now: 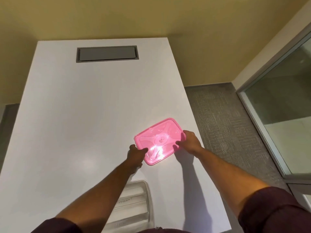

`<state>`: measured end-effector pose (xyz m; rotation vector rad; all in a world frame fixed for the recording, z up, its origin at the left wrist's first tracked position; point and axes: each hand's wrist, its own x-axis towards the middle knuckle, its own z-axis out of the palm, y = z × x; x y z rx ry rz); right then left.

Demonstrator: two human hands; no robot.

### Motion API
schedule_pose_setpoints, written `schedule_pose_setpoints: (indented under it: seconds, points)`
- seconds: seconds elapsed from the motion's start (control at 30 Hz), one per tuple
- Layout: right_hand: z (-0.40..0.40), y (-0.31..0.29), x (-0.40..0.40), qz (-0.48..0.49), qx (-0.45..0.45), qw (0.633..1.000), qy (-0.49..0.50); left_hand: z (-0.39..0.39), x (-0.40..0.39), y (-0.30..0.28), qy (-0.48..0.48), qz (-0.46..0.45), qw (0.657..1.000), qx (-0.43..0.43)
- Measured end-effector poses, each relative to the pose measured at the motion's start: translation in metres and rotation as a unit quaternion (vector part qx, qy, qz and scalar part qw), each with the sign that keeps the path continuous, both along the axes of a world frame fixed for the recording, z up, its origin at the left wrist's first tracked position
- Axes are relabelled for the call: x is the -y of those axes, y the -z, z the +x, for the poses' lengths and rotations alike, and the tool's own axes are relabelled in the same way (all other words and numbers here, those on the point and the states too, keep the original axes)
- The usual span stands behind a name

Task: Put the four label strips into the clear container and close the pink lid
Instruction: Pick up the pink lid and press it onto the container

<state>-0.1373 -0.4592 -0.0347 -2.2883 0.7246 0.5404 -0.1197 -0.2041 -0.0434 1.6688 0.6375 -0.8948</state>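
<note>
A translucent pink lid is held over the white table, tilted, to the right of the middle. My left hand grips its near-left corner and my right hand grips its right edge. The clear container sits uncovered at the table's near edge, partly hidden under my left forearm. White label strips lie inside it, one with handwriting.
The white table has a grey hatch set into its far end. Its right edge drops to grey carpet. A glass partition stands at the far right.
</note>
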Motion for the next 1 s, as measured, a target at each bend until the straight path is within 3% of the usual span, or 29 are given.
schedule_pose_setpoints:
  seconds: [0.27,0.47,0.53,0.63,0.83,0.9,1.0]
  points:
    - [0.004,0.011,0.002,-0.020,0.044,0.992,0.117,0.006,0.004,0.005,-0.033,0.042,0.998,0.032]
    - [-0.016,0.000,-0.006,0.083,0.091,0.973,0.193,0.004,-0.018,-0.013,-0.117,-0.007,0.993,0.034]
    - [-0.027,-0.011,-0.015,0.069,0.110,0.982,0.141,0.001,-0.028,-0.024,-0.134,-0.018,0.989,0.055]
    - [-0.047,-0.025,-0.037,-0.040,0.156,0.987,-0.007,-0.002,-0.038,-0.043,-0.118,-0.010,0.988,0.096]
    - [-0.075,-0.055,-0.100,-0.116,0.289,0.917,-0.249,-0.018,-0.050,-0.088,-0.111,-0.043,0.980,0.157]
    - [-0.080,-0.062,-0.120,-0.128,0.308,0.902,-0.275,-0.026,-0.052,-0.103,-0.117,-0.069,0.976,0.172]
    - [-0.087,-0.070,-0.140,-0.111,0.343,0.909,-0.211,-0.039,-0.057,-0.120,-0.112,-0.118,0.965,0.206]
